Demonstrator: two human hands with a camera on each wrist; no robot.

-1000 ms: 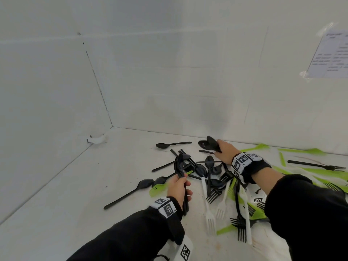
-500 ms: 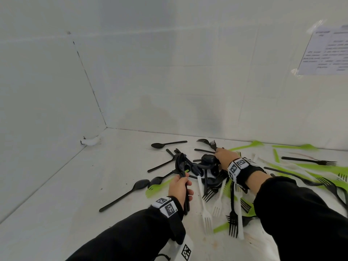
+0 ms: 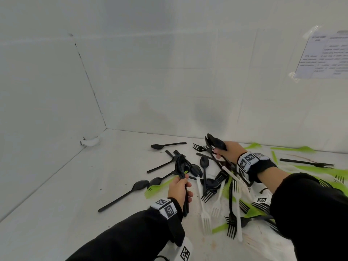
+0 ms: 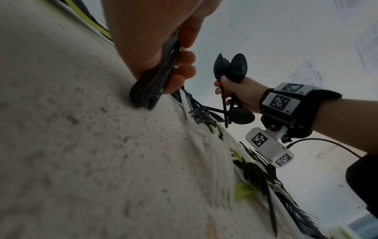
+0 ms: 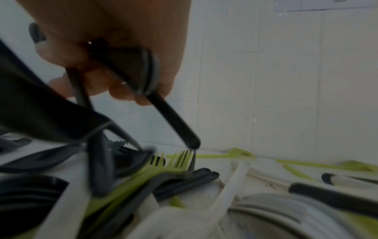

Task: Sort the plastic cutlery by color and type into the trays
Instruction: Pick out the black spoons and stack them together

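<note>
A bunch of black spoons point(image 3: 181, 167) is held in the left hand point(image 3: 178, 189). The fingers point(image 4: 182, 72) are curled round the handles, and the thumb is pressed on the other side. The round ends stick up past the fingers. The handle ends poke out below the hand, and in the left wrist view they are seen touching the white table point(image 3: 56, 194).

A few more black spoons point(image 3: 216, 143) are held in the right hand point(image 3: 228, 150). The fingers are closed round the handles just under the round ends, which stand up above the fingers. The handles hang down under the hand, over the pile. In the left wrist view one of these spoons is seen turned the other way, with its round end below the hand.

The pile of mixed cutlery point(image 3: 224, 196) is spread on the table between the two hands and below the right hand. Black forks, white forks point(image 3: 204, 213) and green forks point(image 3: 158, 186) are mixed up in it. One lone black spoon point(image 3: 167, 145) is lying flat beyond the left fingers, well apart from them. Another long black spoon point(image 3: 125, 194) is lying to the left of the left hand. More green pieces and a black fork point(image 3: 308, 163) are lying past the right wrist.

No trays can be seen in any view.
</note>
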